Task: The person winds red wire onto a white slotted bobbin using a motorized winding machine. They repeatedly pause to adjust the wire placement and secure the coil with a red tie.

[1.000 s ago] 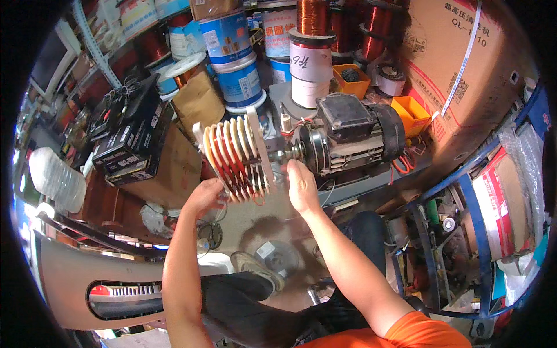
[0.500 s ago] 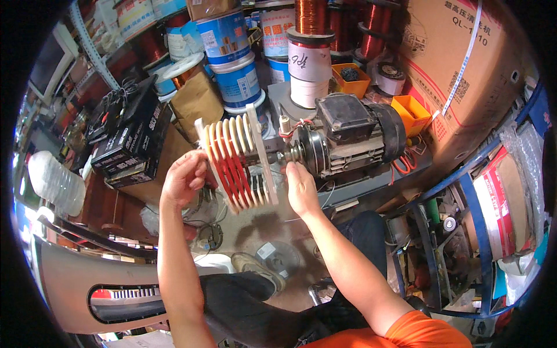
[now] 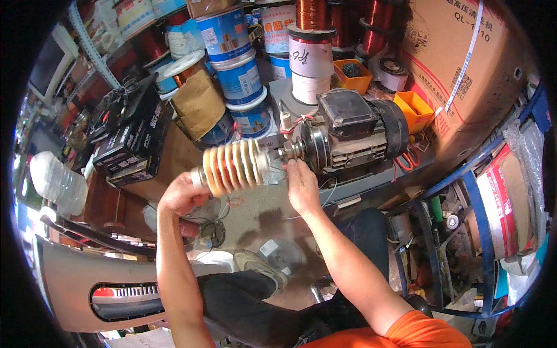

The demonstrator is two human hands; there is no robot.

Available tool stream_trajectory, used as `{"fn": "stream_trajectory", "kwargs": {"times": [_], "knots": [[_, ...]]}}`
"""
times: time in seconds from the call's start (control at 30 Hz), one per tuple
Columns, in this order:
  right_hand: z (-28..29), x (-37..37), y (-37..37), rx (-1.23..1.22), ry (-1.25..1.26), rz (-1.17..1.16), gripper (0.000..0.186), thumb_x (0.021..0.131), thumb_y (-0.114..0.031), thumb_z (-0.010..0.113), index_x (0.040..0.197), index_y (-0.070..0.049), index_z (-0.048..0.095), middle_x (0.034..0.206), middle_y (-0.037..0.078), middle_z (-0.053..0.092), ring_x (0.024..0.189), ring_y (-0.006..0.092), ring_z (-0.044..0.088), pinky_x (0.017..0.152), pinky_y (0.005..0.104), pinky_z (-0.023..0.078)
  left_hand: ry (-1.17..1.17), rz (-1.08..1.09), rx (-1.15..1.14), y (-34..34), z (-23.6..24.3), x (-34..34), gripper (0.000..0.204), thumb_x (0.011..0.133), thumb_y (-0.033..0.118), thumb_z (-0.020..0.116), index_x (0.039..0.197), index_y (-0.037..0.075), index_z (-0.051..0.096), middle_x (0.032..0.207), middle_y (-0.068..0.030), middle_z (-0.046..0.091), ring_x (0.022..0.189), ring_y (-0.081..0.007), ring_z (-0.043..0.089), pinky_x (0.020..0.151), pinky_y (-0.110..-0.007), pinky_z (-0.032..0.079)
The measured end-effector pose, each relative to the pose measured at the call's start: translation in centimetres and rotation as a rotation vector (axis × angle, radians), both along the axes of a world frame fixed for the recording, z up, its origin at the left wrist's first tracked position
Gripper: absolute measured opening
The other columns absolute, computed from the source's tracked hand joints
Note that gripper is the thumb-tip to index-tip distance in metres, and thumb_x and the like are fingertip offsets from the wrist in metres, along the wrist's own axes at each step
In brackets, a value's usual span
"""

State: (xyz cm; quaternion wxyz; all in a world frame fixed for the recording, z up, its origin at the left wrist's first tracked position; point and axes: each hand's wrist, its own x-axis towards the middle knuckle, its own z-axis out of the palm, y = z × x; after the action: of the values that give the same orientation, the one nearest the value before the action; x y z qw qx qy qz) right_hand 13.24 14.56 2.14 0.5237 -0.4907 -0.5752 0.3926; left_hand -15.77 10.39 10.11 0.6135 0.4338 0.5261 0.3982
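A winding former (image 3: 234,166) with pale ridged discs and red between them juts left from the shaft (image 3: 282,152) of a grey-black electric motor (image 3: 354,133). My left hand (image 3: 183,194) is closed round the former's outer left end, its fingertips partly hidden there. Close to the motor's pulley (image 3: 316,148), my right hand (image 3: 303,185) has its fingers pressed together against the shaft; its thumb cannot be seen. The motor rests on a grey bench (image 3: 342,194).
Blue-and-white wire buckets (image 3: 241,84) and copper wire spools (image 3: 311,14) crowd the back. Orange bins (image 3: 415,110) stand behind the motor, beside a tall cardboard box (image 3: 464,75). A blue-framed rack (image 3: 426,243) is at right, black boxes (image 3: 130,142) at left.
The former has turned about its axis, so its outline looks narrower and its ridges face differently. My left hand has shifted slightly down at its end. The right hand stays by the shaft.
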Motion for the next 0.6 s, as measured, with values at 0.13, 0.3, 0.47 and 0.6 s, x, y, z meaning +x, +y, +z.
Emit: {"fn": "stream_trajectory", "kwargs": {"times": [0.13, 0.3, 0.47, 0.6], "knots": [[-0.2, -0.2, 0.0, 0.045, -0.042, -0.014, 0.042, 0.105, -0.033, 0.042, 0.099, 0.003, 0.063, 0.089, 0.015, 0.068, 0.084, 0.0245, 0.063, 0.078, 0.036, 0.048, -0.08, 0.081, 0.248, 0.6, 1.7, 1.1, 0.04, 0.09, 0.006, 0.06, 0.13, 0.008, 0.059, 0.075, 0.005, 0.052, 0.056, -0.0042, 0.039, 0.049, -0.021, 0.029], [0.1, -0.7, -0.4, 0.041, 0.007, -0.008, 0.04, 0.105, -0.031, 0.042, 0.1, 0.002, 0.063, 0.088, 0.014, 0.068, 0.083, 0.0248, 0.063, 0.078, 0.0365, 0.048, 0.297, 0.045, 0.164, 1.0, -2.1, 1.0, 0.035, 0.089, 0.009, 0.059, 0.124, 0.009, 0.061, 0.085, 0.0058, 0.056, 0.066, -0.0049, 0.047, 0.057, -0.022, 0.039], [0.2, -0.3, -0.2, 0.047, -0.02, -0.033, 0.039, 0.105, -0.029, 0.042, 0.096, 0.002, 0.063, 0.085, 0.014, 0.067, 0.08, 0.0234, 0.062, 0.076, 0.0362, 0.047, 0.451, -0.122, -0.027, -0.4, -0.6, 1.4, 0.031, 0.086, 0.007, 0.063, 0.117, 0.006, 0.061, 0.095, 0.0027, 0.062, 0.077, -0.0074, 0.054, 0.067, -0.023, 0.044], [0.0, -0.5, -0.1, 0.049, -0.029, -0.06, 0.04, 0.105, -0.029, 0.042, 0.093, 0.002, 0.063, 0.083, 0.014, 0.066, 0.079, 0.0258, 0.062, 0.076, 0.0367, 0.047, 0.306, 0.115, 0.382, -0.7, -2.4, 2.2, 0.062, 0.083, -0.004, 0.06, 0.142, 0.005, 0.043, 0.122, -0.0089, 0.061, 0.109, -0.0172, 0.059, 0.097, -0.031, 0.046]]}}
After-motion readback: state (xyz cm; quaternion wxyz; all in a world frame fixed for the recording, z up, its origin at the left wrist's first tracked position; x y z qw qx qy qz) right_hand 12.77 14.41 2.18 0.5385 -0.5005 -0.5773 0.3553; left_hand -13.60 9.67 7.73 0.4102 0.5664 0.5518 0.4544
